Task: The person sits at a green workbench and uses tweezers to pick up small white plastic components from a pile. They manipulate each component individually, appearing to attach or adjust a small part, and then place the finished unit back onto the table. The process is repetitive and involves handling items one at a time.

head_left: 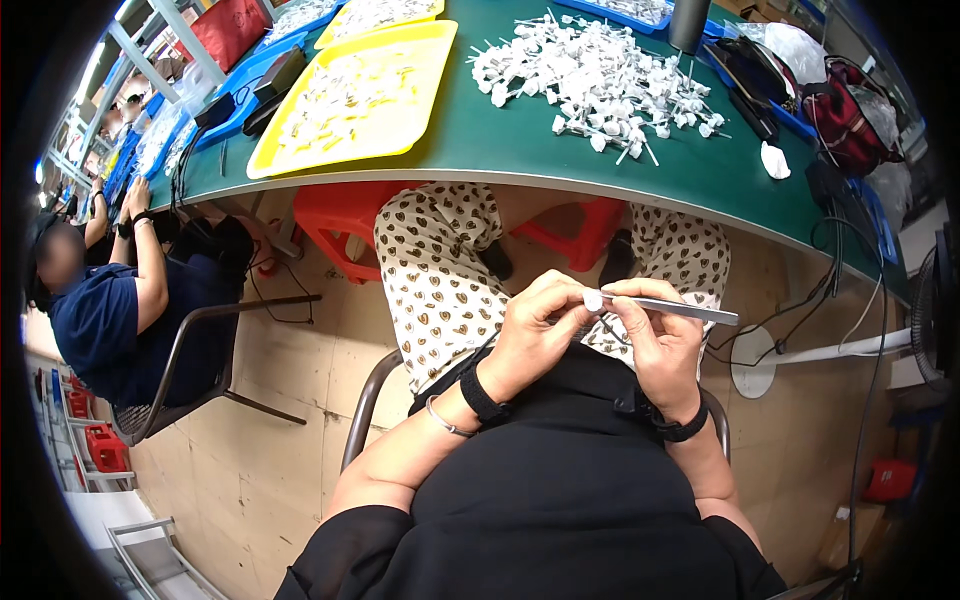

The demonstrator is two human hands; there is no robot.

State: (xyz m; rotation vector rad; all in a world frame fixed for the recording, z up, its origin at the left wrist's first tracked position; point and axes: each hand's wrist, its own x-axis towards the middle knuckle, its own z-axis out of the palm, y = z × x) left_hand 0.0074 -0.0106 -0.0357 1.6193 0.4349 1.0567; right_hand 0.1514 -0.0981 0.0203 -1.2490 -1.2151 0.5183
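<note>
Over my lap, just off the table's near edge, both hands meet at a small white piece. Thumb and fingers of my left hand pinch that piece. My right hand is closed round a slim, flat grey metal tool, whose far end sticks out to the right. The tool's other end meets the white piece among the fingertips, where the exact contact is hidden. On the green table ahead lies a heap of small white parts with thin stems.
A yellow tray of small white and yellow pieces stands left of the heap. Bags, a dark red bag and cables crowd the right. A fan stands at far right. Another person sits at the left. Red stools are under the table.
</note>
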